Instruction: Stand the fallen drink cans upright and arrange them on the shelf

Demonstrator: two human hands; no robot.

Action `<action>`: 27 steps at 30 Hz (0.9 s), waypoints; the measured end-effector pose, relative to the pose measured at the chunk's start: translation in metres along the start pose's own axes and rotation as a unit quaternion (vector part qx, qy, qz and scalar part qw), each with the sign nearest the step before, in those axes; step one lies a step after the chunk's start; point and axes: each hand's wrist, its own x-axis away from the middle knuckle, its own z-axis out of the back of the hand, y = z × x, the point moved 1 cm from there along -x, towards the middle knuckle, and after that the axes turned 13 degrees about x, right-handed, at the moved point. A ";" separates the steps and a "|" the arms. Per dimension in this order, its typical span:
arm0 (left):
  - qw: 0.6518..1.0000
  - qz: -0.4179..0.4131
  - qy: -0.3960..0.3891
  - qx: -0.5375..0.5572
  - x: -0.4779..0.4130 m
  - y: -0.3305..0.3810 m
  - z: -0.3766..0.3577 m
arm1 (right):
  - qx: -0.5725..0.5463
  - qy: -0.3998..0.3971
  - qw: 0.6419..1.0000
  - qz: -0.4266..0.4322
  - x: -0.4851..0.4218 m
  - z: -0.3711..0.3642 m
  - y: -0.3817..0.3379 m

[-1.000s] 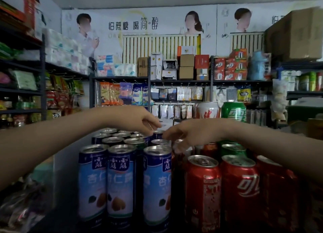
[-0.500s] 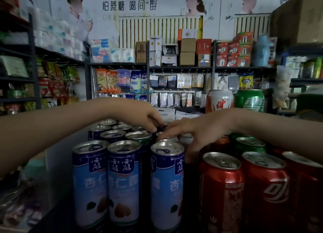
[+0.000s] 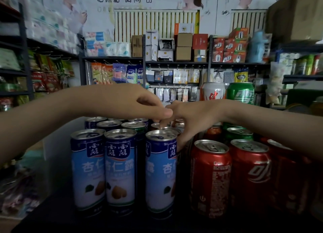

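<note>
**Both hands meet over the second row of cans**

The left hand (image 3: 139, 103) and the right hand (image 3: 194, 117) reach in from either side and touch above a can (image 3: 158, 125) just behind the front row. Only its lid shows. The fingers (image 3: 163, 116) of both hands curl downward toward it, but whether they grasp it or merely touch the rim cannot be told.

On the dark shelf (image 3: 52, 220) the tall blue cans (image 3: 120, 169) stand upright at left and the red cans (image 3: 209, 176) at right, packed close. No can in view lies on its side.

The cans look sealed, so probably full: weighty, stiff, smooth-walled and likely slippery. The slim blue ones would tip easily. In so tight a pack the rim from above seems the only hold. Once a can is lifted free, thumb and fingers opposed on the side wall would be surer.
</note>
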 end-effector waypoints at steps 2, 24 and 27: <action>1.000 0.003 -0.028 -0.003 0.002 0.003 -0.005 | 0.000 0.008 1.000 -0.026 0.008 0.004 0.001; 0.994 0.057 -0.090 0.037 0.000 -0.007 -0.002 | -0.023 -0.070 0.985 -0.156 0.031 0.001 0.022; 0.993 0.051 -0.090 0.055 -0.003 -0.008 0.000 | -0.036 -0.047 0.985 -0.160 0.031 0.003 0.024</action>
